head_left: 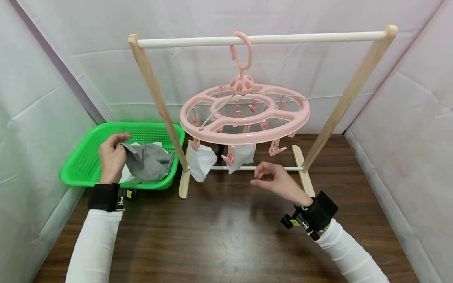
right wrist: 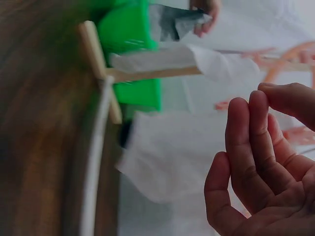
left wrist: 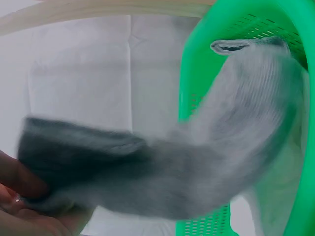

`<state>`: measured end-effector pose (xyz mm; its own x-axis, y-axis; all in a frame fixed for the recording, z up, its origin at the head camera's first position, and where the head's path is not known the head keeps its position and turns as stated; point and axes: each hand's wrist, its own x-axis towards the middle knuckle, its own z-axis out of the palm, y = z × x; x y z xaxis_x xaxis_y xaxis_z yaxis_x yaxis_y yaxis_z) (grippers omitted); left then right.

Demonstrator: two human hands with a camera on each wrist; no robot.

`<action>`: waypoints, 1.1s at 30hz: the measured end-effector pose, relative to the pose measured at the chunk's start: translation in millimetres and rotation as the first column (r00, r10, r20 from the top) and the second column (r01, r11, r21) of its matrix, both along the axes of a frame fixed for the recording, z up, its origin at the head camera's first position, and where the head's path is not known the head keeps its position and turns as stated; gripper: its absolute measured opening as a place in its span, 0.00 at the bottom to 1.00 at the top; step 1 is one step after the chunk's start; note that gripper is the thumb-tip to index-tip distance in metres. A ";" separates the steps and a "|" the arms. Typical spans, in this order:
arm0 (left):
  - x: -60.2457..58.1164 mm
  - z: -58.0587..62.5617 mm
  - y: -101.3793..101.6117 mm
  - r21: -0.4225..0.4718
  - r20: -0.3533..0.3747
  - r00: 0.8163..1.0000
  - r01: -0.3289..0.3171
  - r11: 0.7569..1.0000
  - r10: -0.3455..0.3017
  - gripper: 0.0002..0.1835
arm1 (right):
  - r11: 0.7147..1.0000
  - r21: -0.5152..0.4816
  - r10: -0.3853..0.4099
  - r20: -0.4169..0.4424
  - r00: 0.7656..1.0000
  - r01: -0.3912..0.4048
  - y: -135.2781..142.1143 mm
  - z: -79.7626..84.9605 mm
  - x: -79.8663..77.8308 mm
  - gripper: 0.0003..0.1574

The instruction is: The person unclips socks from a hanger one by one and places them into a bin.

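My left hand point(head_left: 112, 154) pinches one end of a grey sock point(head_left: 150, 162) at the green basket. In the left wrist view the sock point(left wrist: 211, 147) stretches from my fingers back over the basket, blurred. My right hand point(head_left: 277, 181) is in front of the rack, below the pink clip hanger point(head_left: 244, 137), with its fingers loosely bent and nothing held. Two white cloth pieces, likely socks, hang from the hanger's clips: one at the left point(head_left: 202, 162) and one nearer the middle point(head_left: 242, 156).
The green basket point(head_left: 76, 173) holds more white cloth under the grey sock. A wooden stand point(head_left: 155, 90) with a white top rod point(head_left: 301, 38) carries the hanger. Several pink clips point(head_left: 275, 147) dangle round the ring. White sheeting point(head_left: 407, 129) encloses the brown table point(head_left: 219, 236).
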<state>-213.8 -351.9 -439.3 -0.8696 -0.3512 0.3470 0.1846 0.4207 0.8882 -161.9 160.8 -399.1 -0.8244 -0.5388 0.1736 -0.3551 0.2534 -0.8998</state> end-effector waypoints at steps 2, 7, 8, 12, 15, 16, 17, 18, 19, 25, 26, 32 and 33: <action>-0.8 1.2 3.4 0.037 0.038 0.999 0.016 0.999 -0.017 0.24 | 1.000 0.026 0.014 0.009 1.000 -0.014 -0.6 -6.7 2.9 0.08; 45.1 75.4 66.4 0.039 0.141 0.989 -0.043 0.998 0.037 0.24 | 0.997 0.062 0.041 0.006 0.999 -0.042 -7.5 -7.6 12.9 0.08; 52.0 85.2 76.0 0.014 0.144 0.988 -0.052 0.999 0.050 0.23 | 0.997 0.071 0.043 0.008 0.999 -0.044 -9.3 -8.3 13.9 0.08; 55.4 73.5 80.8 0.018 0.050 0.999 -0.005 1.000 0.004 0.19 | 0.994 0.091 0.064 -0.026 0.998 -0.062 -20.4 -7.0 19.9 0.08; 59.7 64.4 87.6 -0.014 0.030 0.999 0.040 0.999 -0.039 0.17 | 0.991 0.093 0.104 -0.125 0.987 -0.093 -28.0 -9.1 22.6 0.07; 63.6 66.6 93.4 -0.040 0.055 0.998 0.042 0.998 -0.040 0.16 | 0.991 0.095 0.114 -0.162 0.980 -0.099 -31.1 -5.2 24.7 0.07; 66.5 65.2 96.7 -0.048 0.068 0.996 0.061 0.997 -0.058 0.16 | 0.990 0.096 0.118 -0.194 0.974 -0.101 -33.9 -0.5 26.8 0.06; 69.4 63.0 99.7 -0.058 0.082 0.994 0.080 0.995 -0.075 0.15 | 0.991 0.093 0.118 -0.228 0.966 -0.100 -36.3 4.4 28.4 0.06; 72.7 59.5 102.0 -0.063 0.091 0.990 0.111 0.992 -0.105 0.15 | 0.992 0.089 0.112 -0.266 0.958 -0.091 -38.3 9.6 29.7 0.06; 77.8 19.5 100.5 0.044 0.003 0.956 0.294 0.955 -0.294 0.14 | 0.999 0.037 0.021 -0.392 0.920 -0.007 -42.2 43.3 29.9 0.10; 79.4 17.0 102.3 0.053 -0.008 0.951 0.308 0.950 -0.308 0.14 | 0.999 0.034 0.007 -0.404 0.915 0.007 -41.5 48.7 29.1 0.10; 101.3 34.6 127.7 -0.027 0.038 0.953 0.302 0.953 -0.301 0.14 | 0.981 0.057 -0.138 -0.456 0.879 0.183 -32.3 72.6 18.7 0.16; 103.5 36.2 130.3 -0.035 0.049 0.951 0.306 0.951 -0.304 0.13 | 0.974 0.065 -0.162 -0.458 0.874 0.215 -30.9 75.2 16.5 0.18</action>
